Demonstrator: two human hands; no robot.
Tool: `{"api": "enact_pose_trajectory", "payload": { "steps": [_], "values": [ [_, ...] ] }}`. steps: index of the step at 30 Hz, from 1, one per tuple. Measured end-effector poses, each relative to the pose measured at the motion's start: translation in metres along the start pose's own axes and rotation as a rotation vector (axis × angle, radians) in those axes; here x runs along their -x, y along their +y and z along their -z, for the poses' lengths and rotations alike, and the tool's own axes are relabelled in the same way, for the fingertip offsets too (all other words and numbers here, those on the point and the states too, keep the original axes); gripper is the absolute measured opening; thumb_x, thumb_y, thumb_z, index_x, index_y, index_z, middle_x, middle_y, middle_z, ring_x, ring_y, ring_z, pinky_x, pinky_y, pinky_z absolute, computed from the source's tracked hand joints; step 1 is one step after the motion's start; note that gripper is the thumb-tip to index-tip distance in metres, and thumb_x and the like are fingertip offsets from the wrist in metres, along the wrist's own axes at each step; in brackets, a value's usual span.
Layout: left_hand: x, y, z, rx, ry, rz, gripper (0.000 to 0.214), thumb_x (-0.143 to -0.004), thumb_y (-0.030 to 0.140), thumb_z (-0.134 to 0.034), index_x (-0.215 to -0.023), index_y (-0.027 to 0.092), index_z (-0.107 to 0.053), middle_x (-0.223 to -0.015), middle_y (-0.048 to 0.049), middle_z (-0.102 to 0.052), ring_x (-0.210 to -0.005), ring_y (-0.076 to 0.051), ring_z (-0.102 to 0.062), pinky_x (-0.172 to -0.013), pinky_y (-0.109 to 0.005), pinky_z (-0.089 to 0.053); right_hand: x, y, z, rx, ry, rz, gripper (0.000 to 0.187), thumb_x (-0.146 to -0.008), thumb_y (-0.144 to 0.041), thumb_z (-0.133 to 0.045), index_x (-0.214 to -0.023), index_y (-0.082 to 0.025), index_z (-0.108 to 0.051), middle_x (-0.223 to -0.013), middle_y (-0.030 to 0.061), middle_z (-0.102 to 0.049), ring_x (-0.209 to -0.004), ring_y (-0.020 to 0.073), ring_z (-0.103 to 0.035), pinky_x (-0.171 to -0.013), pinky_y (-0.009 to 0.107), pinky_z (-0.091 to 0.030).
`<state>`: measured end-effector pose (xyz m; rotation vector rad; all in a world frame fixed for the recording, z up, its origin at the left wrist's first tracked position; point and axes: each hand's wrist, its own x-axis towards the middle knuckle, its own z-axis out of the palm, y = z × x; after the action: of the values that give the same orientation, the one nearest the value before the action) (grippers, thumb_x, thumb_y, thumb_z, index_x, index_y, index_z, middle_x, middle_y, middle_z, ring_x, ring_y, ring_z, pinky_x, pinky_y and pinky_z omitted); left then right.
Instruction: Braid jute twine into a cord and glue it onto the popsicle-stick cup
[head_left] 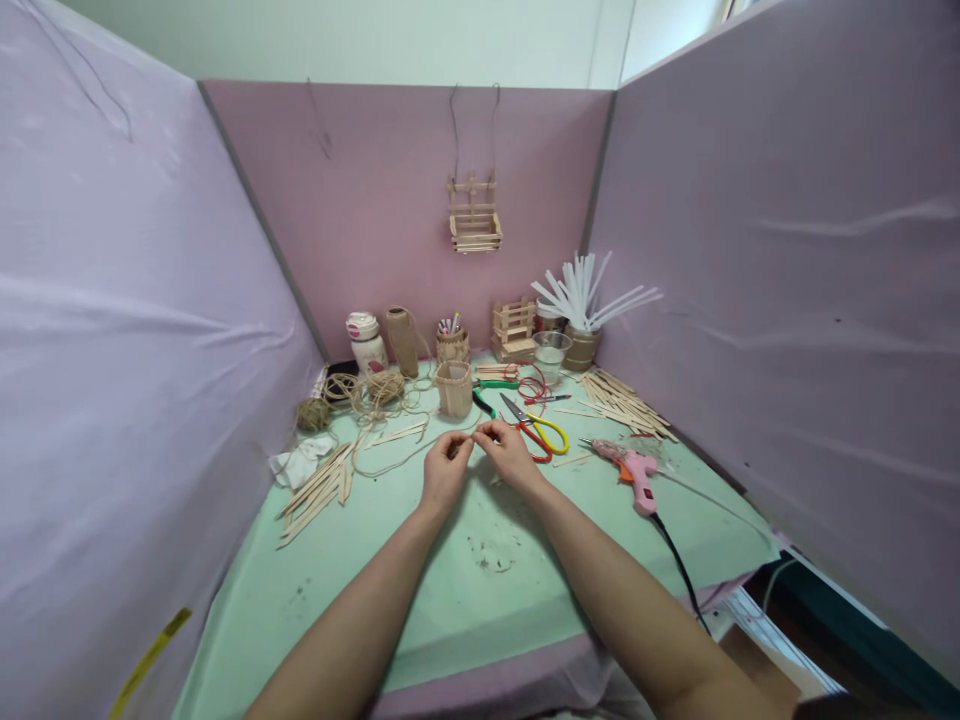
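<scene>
Above the middle of the table, my left hand (448, 462) and my right hand (507, 452) meet at the fingertips, both closed in a pinch. A thin strand of twine (401, 464) runs over the tabletop to the fingers and appears to be held between them; its end is hidden. Just beyond the hands stands a small cup covered in wooden sticks (454, 390). Scissors with red and yellow handles (536, 428) lie open beside my right hand. Green-handled pliers (485, 402) rest behind the hands.
A pink glue gun (636, 474) lies at right, its black cord over the table edge. Wooden sticks lie in piles at left (319, 492) and right (626, 402). Tangled twine (375, 392), jars, a clear cup (551, 350) and white strips (583, 295) stand along the back.
</scene>
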<state>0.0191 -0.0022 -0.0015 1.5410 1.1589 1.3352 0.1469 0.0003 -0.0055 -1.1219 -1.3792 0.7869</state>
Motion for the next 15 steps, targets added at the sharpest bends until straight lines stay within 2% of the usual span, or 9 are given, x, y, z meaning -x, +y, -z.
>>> {"api": "enact_pose_trajectory", "payload": {
  "steps": [7, 11, 15],
  "values": [
    [-0.0020, -0.0032, -0.0001, 0.074, 0.021, 0.046, 0.020, -0.069, 0.035, -0.062, -0.074, 0.015, -0.065, -0.071, -0.0024, -0.063, -0.069, -0.014, -0.055, -0.068, -0.026, -0.042, -0.0020, 0.0069, -0.0014, -0.122, -0.061, -0.141, 0.020, -0.073, -0.036, -0.056, -0.074, -0.017, -0.059, -0.057, -0.0037, -0.049, -0.051, 0.0097, -0.042, -0.051, 0.024, -0.035],
    [-0.0027, -0.0046, -0.0008, 0.155, 0.006, 0.093, 0.023, -0.069, 0.036, -0.063, -0.076, 0.015, -0.065, -0.070, -0.0013, -0.062, -0.063, -0.011, -0.051, -0.061, -0.024, -0.040, -0.0010, 0.0040, -0.0008, -0.187, -0.078, -0.205, 0.024, -0.071, -0.040, -0.059, -0.074, -0.016, -0.059, -0.054, -0.0047, -0.046, -0.048, 0.0085, -0.040, -0.047, 0.022, -0.031],
    [-0.0037, -0.0057, -0.0016, 0.243, -0.062, 0.167, 0.028, -0.066, 0.040, -0.066, -0.078, 0.015, -0.066, -0.068, -0.0006, -0.061, -0.055, -0.008, -0.044, -0.052, -0.021, -0.035, 0.0007, 0.0022, 0.0004, -0.210, -0.088, -0.252, 0.028, -0.069, -0.044, -0.059, -0.073, -0.016, -0.059, -0.051, -0.0049, -0.045, -0.046, 0.0083, -0.039, -0.045, 0.022, -0.030]
  ]
}}
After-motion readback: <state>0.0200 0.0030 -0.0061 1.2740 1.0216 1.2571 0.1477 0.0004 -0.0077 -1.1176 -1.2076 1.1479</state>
